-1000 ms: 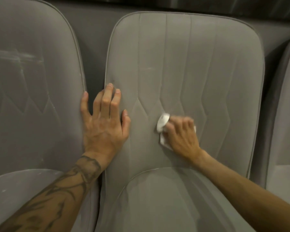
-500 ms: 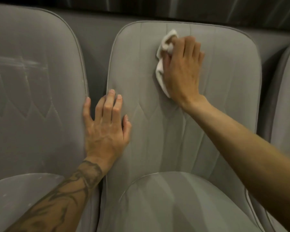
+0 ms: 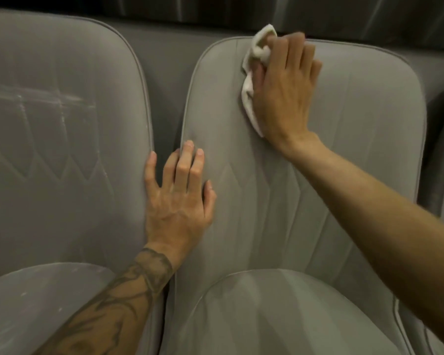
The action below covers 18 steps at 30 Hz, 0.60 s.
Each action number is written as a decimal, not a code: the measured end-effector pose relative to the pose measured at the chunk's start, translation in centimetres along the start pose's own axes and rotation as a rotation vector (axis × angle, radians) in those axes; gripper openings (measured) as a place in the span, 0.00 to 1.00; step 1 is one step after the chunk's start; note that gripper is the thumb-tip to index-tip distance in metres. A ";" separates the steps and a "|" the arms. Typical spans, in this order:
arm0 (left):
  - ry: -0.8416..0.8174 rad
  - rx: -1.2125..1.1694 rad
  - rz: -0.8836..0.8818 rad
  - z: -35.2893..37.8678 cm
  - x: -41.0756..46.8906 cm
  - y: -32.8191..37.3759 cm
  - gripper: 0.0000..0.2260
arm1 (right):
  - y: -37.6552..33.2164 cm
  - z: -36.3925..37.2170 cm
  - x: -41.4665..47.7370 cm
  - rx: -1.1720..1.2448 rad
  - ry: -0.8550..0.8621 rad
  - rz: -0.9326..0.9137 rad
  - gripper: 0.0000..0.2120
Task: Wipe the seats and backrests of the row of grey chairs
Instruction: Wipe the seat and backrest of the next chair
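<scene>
The left hand [image 3: 180,201] lies flat, palm down, fingers straight and slightly spread, at the end of a tattooed left forearm [image 3: 118,311] that enters from the lower left. The right arm [image 3: 369,221] (bare, nearly straight) reaches in from the right edge. The right hand [image 3: 285,90] shows its back to the camera, fingers bent over a bunched white cloth [image 3: 248,98] under the palm.
</scene>
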<state>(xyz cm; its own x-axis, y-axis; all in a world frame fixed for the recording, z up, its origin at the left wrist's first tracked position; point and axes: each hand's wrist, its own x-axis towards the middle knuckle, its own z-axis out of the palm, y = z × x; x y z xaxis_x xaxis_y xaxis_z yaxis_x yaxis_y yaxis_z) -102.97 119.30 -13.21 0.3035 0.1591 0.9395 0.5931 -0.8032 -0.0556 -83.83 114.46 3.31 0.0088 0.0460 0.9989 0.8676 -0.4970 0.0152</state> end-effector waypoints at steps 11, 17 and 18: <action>-0.006 -0.011 0.004 0.1 0.0 -0.1 0.24 | 1.4 -1.3 -0.7 0.046 -0.098 -0.296 0.10; -0.006 0.001 0.005 0.0 0.0 0.0 0.24 | -0.4 -2.3 -10.5 0.128 -0.073 -0.113 0.07; -0.004 0.011 0.005 -0.1 0.1 0.0 0.24 | -0.4 -3.1 -14.0 0.185 -0.141 -0.181 0.06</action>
<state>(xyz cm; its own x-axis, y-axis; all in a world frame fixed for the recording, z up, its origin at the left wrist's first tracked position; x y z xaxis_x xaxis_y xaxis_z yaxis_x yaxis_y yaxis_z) -103.02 119.25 -13.12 0.3098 0.1574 0.9377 0.5994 -0.7979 -0.0641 -85.83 111.32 -10.52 -0.0965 0.2457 0.9645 0.9371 -0.3043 0.1712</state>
